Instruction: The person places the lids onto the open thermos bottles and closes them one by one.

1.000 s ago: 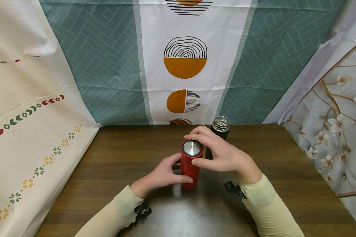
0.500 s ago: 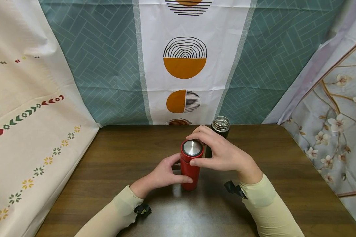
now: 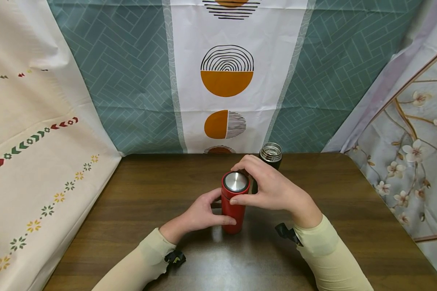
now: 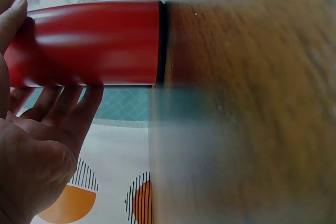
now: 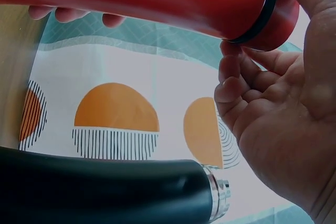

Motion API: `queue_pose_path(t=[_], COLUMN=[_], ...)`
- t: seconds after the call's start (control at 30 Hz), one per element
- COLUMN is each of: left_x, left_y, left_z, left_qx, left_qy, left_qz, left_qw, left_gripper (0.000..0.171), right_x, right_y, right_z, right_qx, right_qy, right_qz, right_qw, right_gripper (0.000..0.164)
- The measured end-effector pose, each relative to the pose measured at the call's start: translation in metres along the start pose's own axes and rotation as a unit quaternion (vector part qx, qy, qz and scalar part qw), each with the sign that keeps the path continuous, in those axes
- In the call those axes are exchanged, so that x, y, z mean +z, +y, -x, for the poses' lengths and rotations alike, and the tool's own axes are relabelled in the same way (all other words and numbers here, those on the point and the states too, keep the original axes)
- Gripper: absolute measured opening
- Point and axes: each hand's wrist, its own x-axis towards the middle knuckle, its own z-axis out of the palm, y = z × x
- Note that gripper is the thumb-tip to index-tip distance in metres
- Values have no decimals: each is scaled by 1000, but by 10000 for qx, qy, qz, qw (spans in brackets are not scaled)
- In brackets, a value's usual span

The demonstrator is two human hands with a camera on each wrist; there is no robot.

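A red thermos bottle (image 3: 234, 214) stands upright on the table, topped by a red lid (image 5: 281, 17) with a silver disc. My left hand (image 3: 204, 214) grips the bottle's body from the left, thumb across the front and fingers behind it, as the left wrist view shows. With thumb and fingertips, my right hand (image 3: 273, 188) pinches the lid from the right side. A black ring shows between lid and body in the right wrist view. Just behind my right hand is a black thermos bottle (image 5: 105, 187), upright, its bare steel neck (image 3: 271, 152) without a lid.
The brown wooden table (image 3: 149, 182) carries both bottles. At its back edge hangs a teal and white patterned cloth (image 3: 138, 81). A cream cloth (image 3: 29, 182) borders the left side and a flowered cloth (image 3: 415, 173) the right.
My right hand has turned slightly about the lid: its thumb has slid left across the front and its fingertips have shifted right behind. The left hand and both bottles stay put.
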Motion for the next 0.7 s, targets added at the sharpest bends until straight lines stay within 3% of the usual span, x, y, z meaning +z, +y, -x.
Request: queue_pose_path(t=[0.5,0.7], left_x=[1,1], left_y=[1,2], left_z=[-1,0], left_qx=[80,52], left_qy=[104,105], left_qz=[-31,-50], left_qw=[9999,9999], left_gripper=[64,65], right_x=[3,1], right_y=[-3,-4], right_z=[1,1], right_qx=[234,181], right_qy=[83,73], right_qz=[408,563], right_qw=[9989,9982], right_gripper=[64,74])
